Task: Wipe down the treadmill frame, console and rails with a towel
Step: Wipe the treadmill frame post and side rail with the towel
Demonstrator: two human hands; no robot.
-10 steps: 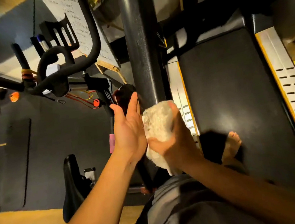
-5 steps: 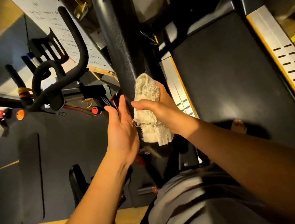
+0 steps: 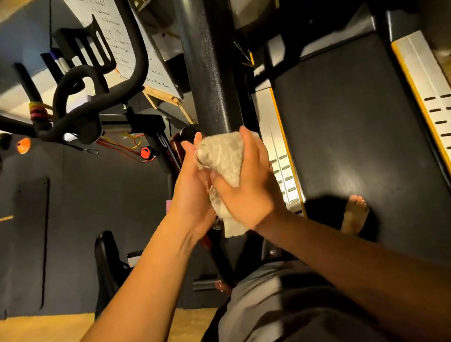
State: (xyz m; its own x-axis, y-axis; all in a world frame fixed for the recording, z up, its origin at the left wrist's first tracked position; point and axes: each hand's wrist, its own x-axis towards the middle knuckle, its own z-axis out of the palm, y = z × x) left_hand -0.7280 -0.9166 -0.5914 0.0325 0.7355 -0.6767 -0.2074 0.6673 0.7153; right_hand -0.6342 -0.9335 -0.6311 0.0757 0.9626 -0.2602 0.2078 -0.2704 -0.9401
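A pale towel (image 3: pixel 224 157) is bunched around the thick black upright post (image 3: pixel 207 60) of the treadmill frame. My right hand (image 3: pixel 249 190) grips the towel from the right and front, fingers wrapped over it. My left hand (image 3: pixel 193 191) presses against the towel's left side, fingers up along the post. The towel's lower end hangs below my hands. The black treadmill belt (image 3: pixel 356 142) lies to the right, with a grey slotted side rail (image 3: pixel 282 164) just beside the post and another slotted rail (image 3: pixel 450 131) at the far right.
A black exercise bike stands left of the post, its handlebars (image 3: pixel 92 101) at upper left and saddle (image 3: pixel 109 268) lower left. A whiteboard (image 3: pixel 119 42) leans behind. My bare foot (image 3: pixel 354 212) rests on the belt. Orange and pink items (image 3: pixel 23 144) lie on the dark floor mat.
Both hands and the towel have slid along the post, up and then back down a little. My left hand has closed in against the towel's left side.
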